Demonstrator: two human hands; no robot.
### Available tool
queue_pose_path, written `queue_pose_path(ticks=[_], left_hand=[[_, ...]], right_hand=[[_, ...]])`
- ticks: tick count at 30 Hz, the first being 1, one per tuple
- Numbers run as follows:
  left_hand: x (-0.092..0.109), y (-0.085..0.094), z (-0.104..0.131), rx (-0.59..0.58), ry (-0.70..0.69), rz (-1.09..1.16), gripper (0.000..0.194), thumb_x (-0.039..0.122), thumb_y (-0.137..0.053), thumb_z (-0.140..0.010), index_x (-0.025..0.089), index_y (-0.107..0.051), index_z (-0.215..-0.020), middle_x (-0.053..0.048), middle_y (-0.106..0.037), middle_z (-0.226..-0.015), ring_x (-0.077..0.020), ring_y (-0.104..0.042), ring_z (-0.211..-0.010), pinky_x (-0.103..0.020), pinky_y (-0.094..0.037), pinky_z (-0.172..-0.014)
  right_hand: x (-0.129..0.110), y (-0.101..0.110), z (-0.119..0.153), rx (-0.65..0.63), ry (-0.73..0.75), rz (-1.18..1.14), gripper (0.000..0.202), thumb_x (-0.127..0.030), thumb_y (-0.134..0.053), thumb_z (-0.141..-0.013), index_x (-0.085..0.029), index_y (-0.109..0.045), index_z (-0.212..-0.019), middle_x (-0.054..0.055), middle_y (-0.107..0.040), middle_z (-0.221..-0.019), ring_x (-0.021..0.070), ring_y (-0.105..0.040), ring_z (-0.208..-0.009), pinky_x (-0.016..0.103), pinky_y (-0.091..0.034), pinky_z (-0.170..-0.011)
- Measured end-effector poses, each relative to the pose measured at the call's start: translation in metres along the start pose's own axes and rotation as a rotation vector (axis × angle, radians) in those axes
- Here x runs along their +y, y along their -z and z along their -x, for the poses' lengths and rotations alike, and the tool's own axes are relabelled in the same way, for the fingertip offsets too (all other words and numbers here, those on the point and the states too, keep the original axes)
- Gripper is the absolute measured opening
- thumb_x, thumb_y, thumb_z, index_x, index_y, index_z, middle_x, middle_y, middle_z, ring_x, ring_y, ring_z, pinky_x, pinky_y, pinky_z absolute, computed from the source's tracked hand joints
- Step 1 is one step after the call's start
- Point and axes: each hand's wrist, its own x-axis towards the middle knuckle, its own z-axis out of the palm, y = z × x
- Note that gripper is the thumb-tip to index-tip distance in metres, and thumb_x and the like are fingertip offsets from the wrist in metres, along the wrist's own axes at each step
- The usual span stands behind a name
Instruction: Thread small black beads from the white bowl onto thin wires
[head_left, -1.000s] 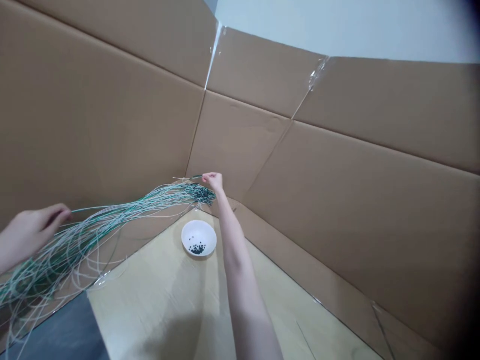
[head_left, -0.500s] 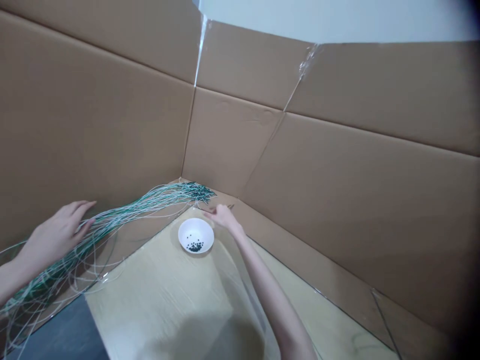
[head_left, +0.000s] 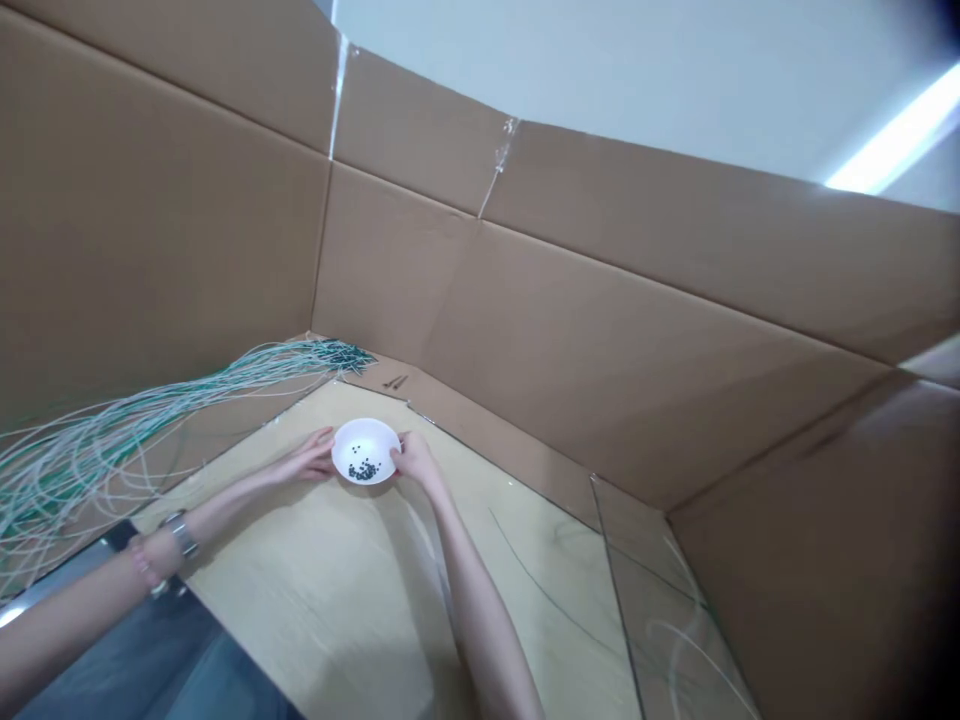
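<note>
A white bowl (head_left: 366, 440) with small dark beads (head_left: 364, 470) in its bottom is between my two hands, over the pale yellow surface (head_left: 322, 580). My right hand (head_left: 414, 460) grips the bowl's right rim, thumb on the inside edge. At the bowl's left side, my left hand (head_left: 315, 456) touches the wall with its fingers apart, the palm turned toward it. Beyond the bowl, the dark tips (head_left: 341, 355) of a bundle of green and white strands (head_left: 202, 390) lie near the corner.
Tall cardboard walls (head_left: 585, 330) surround the surface. Two thin brown pieces (head_left: 395, 382) lie on the cardboard strip behind the bowl. A dark panel (head_left: 187, 660) is at the lower left. Loose pale strands (head_left: 697, 650) lie at the lower right.
My left hand has left the strands and come to the bowl's left side. My right hand has moved from behind the bowl to its right rim. The view has turned right.
</note>
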Motion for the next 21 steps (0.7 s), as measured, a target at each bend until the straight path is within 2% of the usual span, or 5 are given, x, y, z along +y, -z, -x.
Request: queue_pose_path(ticks=[5, 9, 12, 17, 21], left_hand=[[-0.014, -0.064, -0.021, -0.148, 0.120, 0.051, 0.042, 0.044, -0.046, -0.093, 0.013, -0.051, -0.121, -0.010, -0.063, -0.103, -0.0167, -0.064, -0.082, -0.035, -0.055, -0.072], [-0.025, -0.098, -0.039, -0.122, 0.106, 0.024, 0.033, 0.039, -0.049, -0.093, 0.012, -0.056, -0.110, -0.006, -0.062, -0.094, -0.0138, -0.062, -0.076, -0.031, -0.054, -0.067], [-0.028, -0.107, -0.047, -0.081, 0.035, -0.017, 0.032, 0.039, -0.049, -0.093, 0.011, -0.057, -0.106, -0.005, -0.062, -0.090, -0.0124, -0.060, -0.071, -0.028, -0.053, -0.063], [-0.026, -0.101, -0.040, -0.069, -0.102, -0.111, 0.033, 0.041, -0.046, -0.093, 0.011, -0.058, -0.099, -0.002, -0.060, -0.077, -0.0095, -0.056, -0.059, -0.024, -0.049, -0.056], [-0.022, -0.101, -0.029, -0.054, -0.199, -0.198, 0.032, 0.041, -0.048, -0.093, 0.011, -0.059, -0.098, -0.002, -0.062, -0.079, -0.0114, -0.058, -0.064, -0.027, -0.049, -0.061]], right_hand=[[0.031, 0.014, 0.056, 0.123, -0.059, 0.038, 0.029, -0.034, -0.055, -0.091, -0.015, -0.056, -0.113, 0.007, -0.061, -0.110, 0.0176, -0.062, -0.092, 0.037, -0.054, -0.079], [0.040, 0.030, 0.090, 0.313, -0.080, 0.126, 0.032, -0.034, -0.054, -0.091, -0.016, -0.054, -0.118, 0.008, -0.058, -0.118, 0.0202, -0.060, -0.101, 0.042, -0.051, -0.085], [0.036, 0.035, 0.103, 0.351, -0.029, 0.202, 0.032, -0.034, -0.053, -0.091, -0.017, -0.054, -0.119, 0.009, -0.056, -0.120, 0.0204, -0.059, -0.103, 0.042, -0.051, -0.087], [0.023, 0.014, 0.092, 0.148, 0.003, 0.311, 0.027, -0.033, -0.056, -0.090, -0.016, -0.057, -0.111, 0.007, -0.061, -0.111, 0.0178, -0.061, -0.095, 0.038, -0.053, -0.082], [0.021, -0.006, 0.077, 0.051, -0.023, 0.375, 0.026, -0.034, -0.056, -0.090, -0.017, -0.058, -0.110, 0.007, -0.061, -0.112, 0.0180, -0.061, -0.096, 0.037, -0.053, -0.082]])
